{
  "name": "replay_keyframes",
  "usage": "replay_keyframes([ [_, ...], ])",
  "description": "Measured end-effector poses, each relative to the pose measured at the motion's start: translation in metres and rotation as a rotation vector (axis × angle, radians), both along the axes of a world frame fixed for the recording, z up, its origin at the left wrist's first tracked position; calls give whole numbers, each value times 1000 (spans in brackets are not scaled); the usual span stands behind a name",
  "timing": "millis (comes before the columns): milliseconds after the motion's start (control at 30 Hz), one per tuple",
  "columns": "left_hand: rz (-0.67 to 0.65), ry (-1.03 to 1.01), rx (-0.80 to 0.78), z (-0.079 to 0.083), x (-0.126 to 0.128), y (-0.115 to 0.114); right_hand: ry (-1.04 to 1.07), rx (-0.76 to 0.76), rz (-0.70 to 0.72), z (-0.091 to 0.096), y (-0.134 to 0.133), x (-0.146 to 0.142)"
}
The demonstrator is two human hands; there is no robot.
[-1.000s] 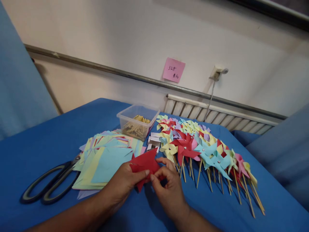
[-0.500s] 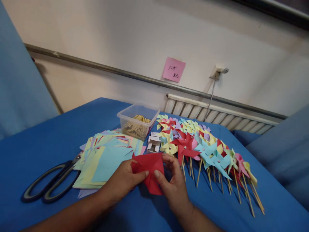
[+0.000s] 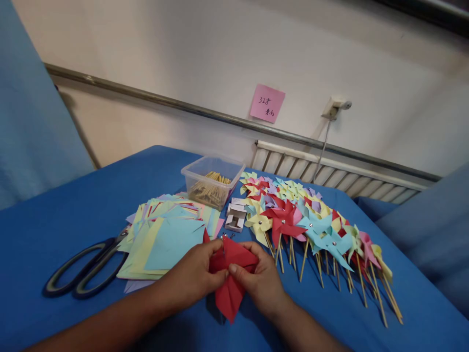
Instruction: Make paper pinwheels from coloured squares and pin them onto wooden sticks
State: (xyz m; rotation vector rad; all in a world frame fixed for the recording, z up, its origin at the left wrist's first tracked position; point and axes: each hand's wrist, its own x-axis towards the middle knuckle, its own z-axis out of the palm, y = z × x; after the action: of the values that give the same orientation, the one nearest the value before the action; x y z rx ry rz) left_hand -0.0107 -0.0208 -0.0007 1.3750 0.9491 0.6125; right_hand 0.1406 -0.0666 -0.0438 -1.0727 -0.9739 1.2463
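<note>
A red paper square (image 3: 230, 296), cut in from its corners, is held between both hands over the blue cloth. My left hand (image 3: 205, 269) pinches its left side with thumb and fingers. On the right side, my right hand (image 3: 258, 274) grips the paper, its thumb pressing near the middle where a point is folded inward. Just beyond the paper lie a few small metal pins (image 3: 232, 235), in front of a small open white box (image 3: 235, 218). Left of my left hand is a stack of coloured paper sheets (image 3: 176, 242).
Black-handled scissors (image 3: 88, 269) lie at the left, blades beside the paper stack. A clear plastic tub (image 3: 190, 183) of thin wooden sticks stands behind. Many finished pinwheels (image 3: 284, 220) on sticks spread over the right side. A radiator (image 3: 293, 164) and wall lie beyond the table.
The red paper has gone from nearly flat to partly folded, with points bent toward its middle. Both hands have drawn closer around it, and the view has shifted slightly.
</note>
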Motion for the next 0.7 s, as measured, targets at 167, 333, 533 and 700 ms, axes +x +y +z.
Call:
replay_keyframes([
  [167,-4,23,52,-2,4,3,128,-5,-55,-1,0,-3],
  [333,30,-186,-232,-9,8,4,266,-7,-195,2,2,-1],
  [533,80,-340,-462,-9,12,-4,298,22,-283,-2,3,1],
  [700,112,-356,-523,-13,14,-6,307,-6,-258,-5,2,-3],
])
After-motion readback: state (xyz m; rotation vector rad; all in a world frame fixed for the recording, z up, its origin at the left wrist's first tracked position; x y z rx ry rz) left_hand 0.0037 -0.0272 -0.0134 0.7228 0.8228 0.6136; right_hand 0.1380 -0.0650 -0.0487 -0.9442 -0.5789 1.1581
